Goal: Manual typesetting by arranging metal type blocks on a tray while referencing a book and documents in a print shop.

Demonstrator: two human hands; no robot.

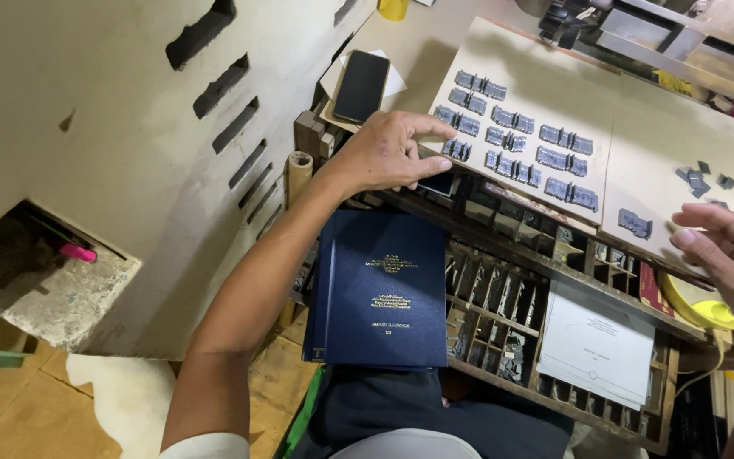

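Head view shows my left hand [388,153] resting loose-fingered on the near edge of the pale board [503,76], fingertips just beside rows of small grey metal type blocks [516,136]. My right hand [728,251] hovers open, holding nothing, near scattered blocks [700,178] on the second board [681,127]. Bare board lies between the groups. A dark blue hardcover book [380,289] lies on my lap.

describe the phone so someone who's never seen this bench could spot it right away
Start at the pale board covered with rows of grey metal type blocks. Just left of it, beyond the left hand, a black smartphone lies flat on white paper. It is the only glossy, dark slab there.
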